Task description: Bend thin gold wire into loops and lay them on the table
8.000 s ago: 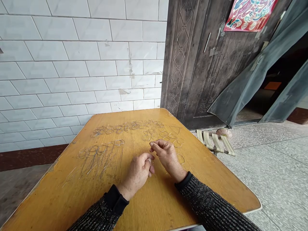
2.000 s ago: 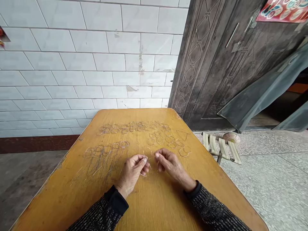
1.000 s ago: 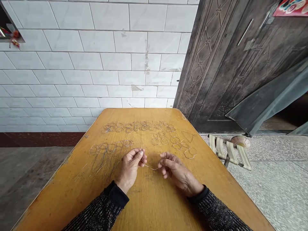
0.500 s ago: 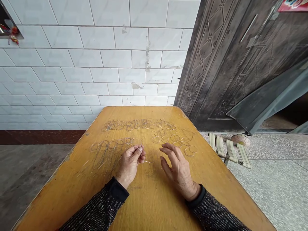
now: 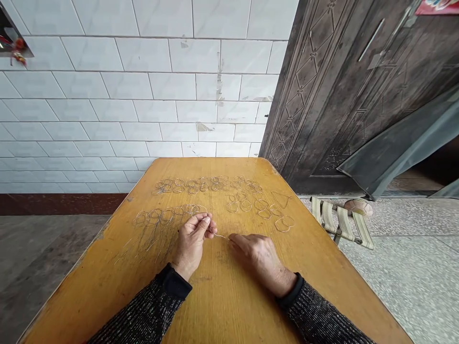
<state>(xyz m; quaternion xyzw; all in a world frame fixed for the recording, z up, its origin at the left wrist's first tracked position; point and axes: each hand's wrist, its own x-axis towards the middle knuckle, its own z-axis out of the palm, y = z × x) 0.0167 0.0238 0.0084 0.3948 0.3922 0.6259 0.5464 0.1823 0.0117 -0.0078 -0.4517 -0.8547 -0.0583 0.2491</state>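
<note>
Thumb and fingers of my left hand [image 5: 193, 241] pinch a thin wire [image 5: 221, 236] above the middle of the table. One part of the wire curves up behind the fingertips, and its other end runs right to my right hand [image 5: 258, 258]. The fingertips of my right hand are closed together on that end. Beyond my left hand lies a row of wire loops with long loose tails [image 5: 154, 219]. Several more bent wire loops [image 5: 245, 205] rest beyond my right hand.
A long row of wire rings [image 5: 204, 185] spans the far part of the wooden table [image 5: 215, 306]. White tiled wall [image 5: 143, 86] stands behind it. To the right are a dark carved door [image 5: 322, 95], a folding stool with striped straps [image 5: 344, 220] and a round ball-like thing [image 5: 358, 207].
My right hand has come down and left, and its spread fingers have closed on the wire's free end. My left hand keeps its pinch, nearly in the same place.
</note>
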